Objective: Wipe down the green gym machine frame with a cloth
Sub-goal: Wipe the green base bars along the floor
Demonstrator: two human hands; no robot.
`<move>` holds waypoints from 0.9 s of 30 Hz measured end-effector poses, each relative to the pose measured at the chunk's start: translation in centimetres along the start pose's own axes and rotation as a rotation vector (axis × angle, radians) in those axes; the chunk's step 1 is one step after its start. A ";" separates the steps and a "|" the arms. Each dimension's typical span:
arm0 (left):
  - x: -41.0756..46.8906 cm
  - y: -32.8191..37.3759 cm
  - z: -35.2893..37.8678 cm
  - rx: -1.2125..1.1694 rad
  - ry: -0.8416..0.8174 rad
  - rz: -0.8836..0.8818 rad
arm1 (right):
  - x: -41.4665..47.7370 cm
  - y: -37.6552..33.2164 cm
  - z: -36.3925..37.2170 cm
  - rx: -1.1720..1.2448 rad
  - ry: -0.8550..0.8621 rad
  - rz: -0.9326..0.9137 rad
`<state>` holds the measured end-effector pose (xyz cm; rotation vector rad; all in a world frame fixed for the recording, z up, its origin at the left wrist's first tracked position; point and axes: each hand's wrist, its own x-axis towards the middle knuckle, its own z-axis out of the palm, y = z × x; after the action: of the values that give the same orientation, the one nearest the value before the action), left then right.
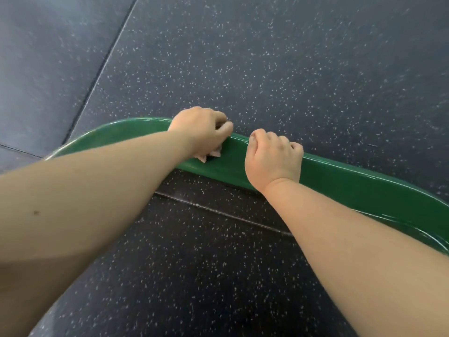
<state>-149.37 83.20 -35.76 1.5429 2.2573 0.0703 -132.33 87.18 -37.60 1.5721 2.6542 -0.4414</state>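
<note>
Under my two hands runs one green frame [340, 183]. My left hand [201, 130] curls its fingers round one pinkish cloth [213, 154], pressing it on the frame. Just beside, my right hand [272, 159] grips the frame's top edge, above the speckled floor [291, 69].

Readable text: none anywhere in view.
Green frame [340, 183]: plain glossy paint, with no label, brand or number that can be read.
Floor [291, 69]: dark with pale flecks only, bearing no sign or marking.
Cloth [209, 155]: only a small pale scrap shows, with no print on it.
</note>
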 end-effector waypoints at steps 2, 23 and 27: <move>0.4 -1.3 -0.9 0.029 -0.099 -0.054 | 0.0 0.0 0.1 -0.005 0.000 -0.004; 0.5 -8.8 -3.7 0.118 -0.248 -0.239 | 0.1 0.2 0.2 -0.041 0.000 -0.017; -2.0 -11.1 -3.8 0.070 -0.188 -0.343 | -0.1 -0.3 -0.3 -0.082 -0.050 -0.011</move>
<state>-159.86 77.77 -34.60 1.1199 2.3547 -0.2427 -132.53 86.99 -37.21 1.5051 2.6097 -0.3620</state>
